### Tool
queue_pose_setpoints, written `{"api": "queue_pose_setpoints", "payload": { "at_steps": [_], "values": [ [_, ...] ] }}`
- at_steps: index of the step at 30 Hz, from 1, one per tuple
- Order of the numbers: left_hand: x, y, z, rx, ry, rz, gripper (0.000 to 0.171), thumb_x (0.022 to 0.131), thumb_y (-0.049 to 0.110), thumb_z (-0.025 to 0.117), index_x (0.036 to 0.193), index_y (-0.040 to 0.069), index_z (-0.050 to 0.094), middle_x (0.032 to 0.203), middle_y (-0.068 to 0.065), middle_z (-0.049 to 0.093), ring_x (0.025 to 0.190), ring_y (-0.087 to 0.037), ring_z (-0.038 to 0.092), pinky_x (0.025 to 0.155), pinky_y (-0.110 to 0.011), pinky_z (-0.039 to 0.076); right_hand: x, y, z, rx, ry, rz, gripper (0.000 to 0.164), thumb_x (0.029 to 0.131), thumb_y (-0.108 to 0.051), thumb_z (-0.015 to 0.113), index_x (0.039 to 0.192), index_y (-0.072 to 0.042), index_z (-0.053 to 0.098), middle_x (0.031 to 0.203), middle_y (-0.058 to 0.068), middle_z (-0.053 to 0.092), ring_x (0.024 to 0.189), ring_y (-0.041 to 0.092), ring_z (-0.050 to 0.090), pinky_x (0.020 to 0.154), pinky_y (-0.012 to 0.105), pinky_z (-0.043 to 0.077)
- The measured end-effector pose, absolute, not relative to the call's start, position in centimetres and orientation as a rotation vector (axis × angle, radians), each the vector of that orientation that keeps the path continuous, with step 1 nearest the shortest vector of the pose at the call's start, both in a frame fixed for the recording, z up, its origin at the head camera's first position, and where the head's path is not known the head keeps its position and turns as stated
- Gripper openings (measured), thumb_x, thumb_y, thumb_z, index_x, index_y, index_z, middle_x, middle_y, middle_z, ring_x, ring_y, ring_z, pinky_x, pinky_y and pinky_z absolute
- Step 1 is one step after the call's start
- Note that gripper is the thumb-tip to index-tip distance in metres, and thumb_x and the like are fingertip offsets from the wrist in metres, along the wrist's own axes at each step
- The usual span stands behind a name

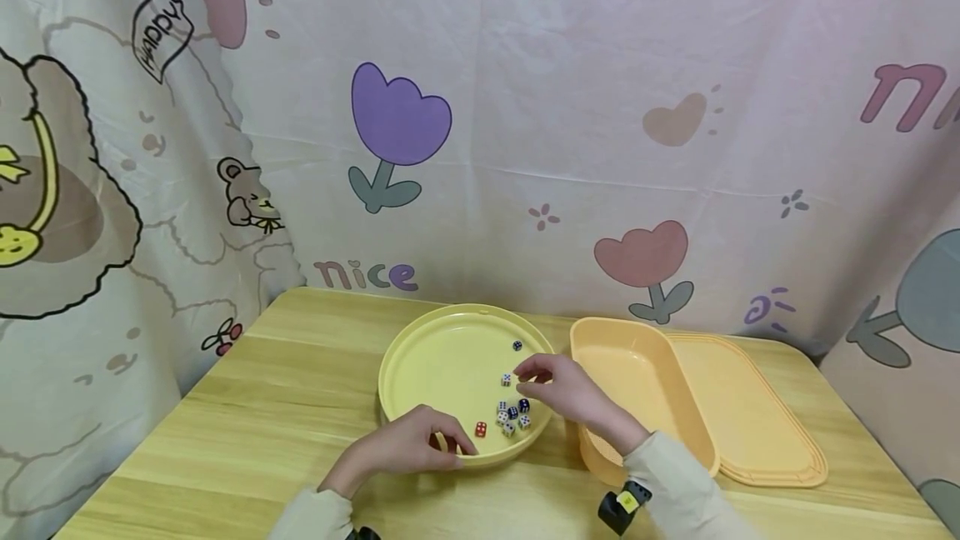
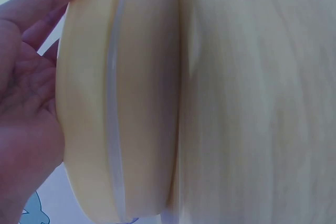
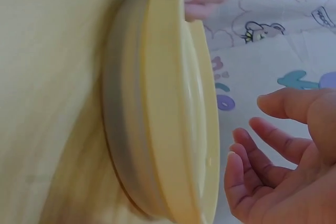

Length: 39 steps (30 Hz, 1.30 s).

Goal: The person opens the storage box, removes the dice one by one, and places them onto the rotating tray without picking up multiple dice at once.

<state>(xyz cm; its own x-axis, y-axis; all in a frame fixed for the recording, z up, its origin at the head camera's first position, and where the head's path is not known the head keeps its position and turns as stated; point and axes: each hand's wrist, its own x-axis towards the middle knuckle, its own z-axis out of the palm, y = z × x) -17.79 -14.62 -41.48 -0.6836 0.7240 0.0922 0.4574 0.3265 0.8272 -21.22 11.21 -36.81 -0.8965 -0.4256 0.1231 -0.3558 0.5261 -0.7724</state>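
A round yellow tray (image 1: 427, 332) with a raised rim holds several small dice. One red die (image 1: 481, 430) lies near its front, beside a cluster of white dice (image 1: 508, 429) and dark blue dice (image 1: 524, 405). A lone dark blue die (image 1: 517, 346) sits towards the back. My left hand (image 1: 412, 444) grips the tray's front rim, thumb outside and fingers over the inner side. Over the tray's right part hovers my right hand (image 1: 566, 390), fingers loosely bent, its fingertips close to a single white die (image 1: 506, 379). Between that thumb and fingers (image 3: 265, 166) there is a gap with nothing in it.
Right of the tray stands a deep orange container (image 1: 645, 357). A flat orange lid (image 1: 750, 415) lies beyond it, partly behind its wall. The wooden table (image 1: 247, 415) meets a printed cloth (image 1: 510, 215) at the back and left.
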Motion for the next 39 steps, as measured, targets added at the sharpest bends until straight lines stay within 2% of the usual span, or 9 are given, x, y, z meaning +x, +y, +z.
{"api": "queue_pose_setpoints", "payload": {
  "at_steps": [10,18,25,29,32,39],
  "values": [
    [-17.8,-14.6,-41.4,1.032,2.309,1.283,0.013,0.087,0.01,0.07,0.098,0.01,0.075,0.088,0.013,0.066,0.077,-0.001,0.057,0.069,-0.023,0.051,-23.7,14.2,-34.6,-0.589,2.6,-1.405,0.026,0.092,-0.013,0.064,0.113,0.003,0.066,0.105,0.01,0.067,0.096,0.021,0.061,0.081,0.036,0.051],
    [-17.9,-14.6,-41.5,1.034,2.313,1.281,0.012,0.087,0.01,0.07,0.098,0.01,0.075,0.088,0.012,0.066,0.077,-0.001,0.058,0.069,-0.023,0.052,-26.4,17.6,-35.7,-0.464,2.651,-1.394,0.022,0.094,-0.01,0.06,0.109,0.005,0.065,0.105,0.011,0.065,0.094,0.02,0.06,0.079,0.04,0.052],
    [-17.7,-14.6,-41.6,1.047,2.302,1.293,0.012,0.087,0.009,0.07,0.098,0.009,0.075,0.088,0.012,0.066,0.077,0.0,0.057,0.069,-0.023,0.051,-27.6,19.4,-37.9,-0.402,2.673,-1.406,0.02,0.088,-0.004,0.067,0.104,0.007,0.066,0.096,0.011,0.067,0.085,0.016,0.058,0.071,0.034,0.049],
    [-17.5,-14.6,-41.7,1.047,2.292,1.311,0.011,0.087,0.009,0.07,0.097,0.009,0.075,0.088,0.012,0.066,0.077,0.0,0.057,0.069,-0.023,0.051,-27.8,19.8,-39.1,-0.375,2.634,-1.362,0.02,0.084,-0.002,0.07,0.101,0.007,0.067,0.092,0.011,0.067,0.082,0.016,0.058,0.071,0.035,0.051],
    [-17.5,-14.6,-41.7,1.055,2.293,1.314,0.011,0.087,0.009,0.07,0.097,0.009,0.075,0.088,0.012,0.066,0.077,0.0,0.057,0.069,-0.023,0.051,-28.1,20.0,-39.8,-0.36,2.589,-1.319,0.023,0.08,0.001,0.071,0.101,0.007,0.066,0.094,0.012,0.066,0.082,0.016,0.059,0.071,0.036,0.052],
    [-17.7,-14.6,-41.4,1.069,2.293,1.299,0.011,0.088,0.009,0.07,0.098,0.009,0.075,0.089,0.012,0.066,0.078,0.0,0.057,0.069,-0.023,0.051,-28.9,20.6,-41.1,-0.368,2.575,-1.3,0.025,0.074,0.004,0.073,0.098,0.008,0.068,0.095,0.014,0.069,0.077,0.013,0.058,0.068,0.027,0.05]
  ]
}}
